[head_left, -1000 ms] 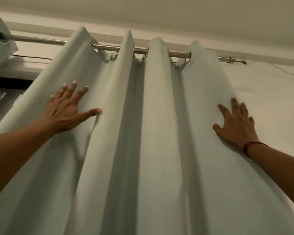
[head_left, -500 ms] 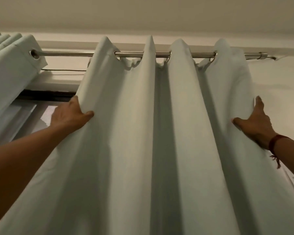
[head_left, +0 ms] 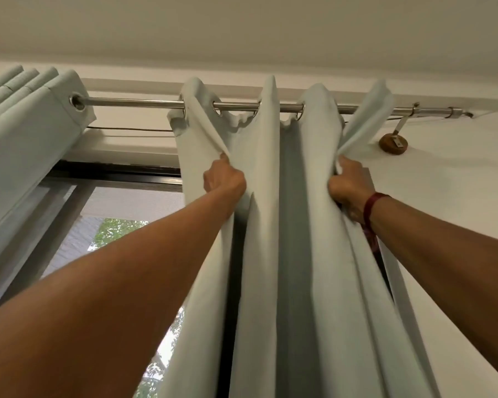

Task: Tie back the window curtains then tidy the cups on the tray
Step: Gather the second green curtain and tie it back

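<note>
A pale grey-green eyelet curtain (head_left: 273, 254) hangs in deep folds from a steel rod (head_left: 144, 103) right of the window. My left hand (head_left: 223, 179) grips the curtain's left fold high up. My right hand (head_left: 346, 185), with a dark red band at the wrist, grips the right-hand folds at the same height. The folds are bunched between the two hands. A second curtain (head_left: 24, 139) of the same cloth is gathered at the far left of the rod. No cups or tray are in view.
The window (head_left: 110, 231) with a dark frame and a mesh screen is uncovered between the two curtains, with green leaves outside. A wooden rod bracket (head_left: 392, 143) sits on the white wall at upper right. The ceiling is close above.
Both hands went from lying flat on the cloth to gripping its folds. The curtain slid right along the rod and bunched up, baring the window on the left.
</note>
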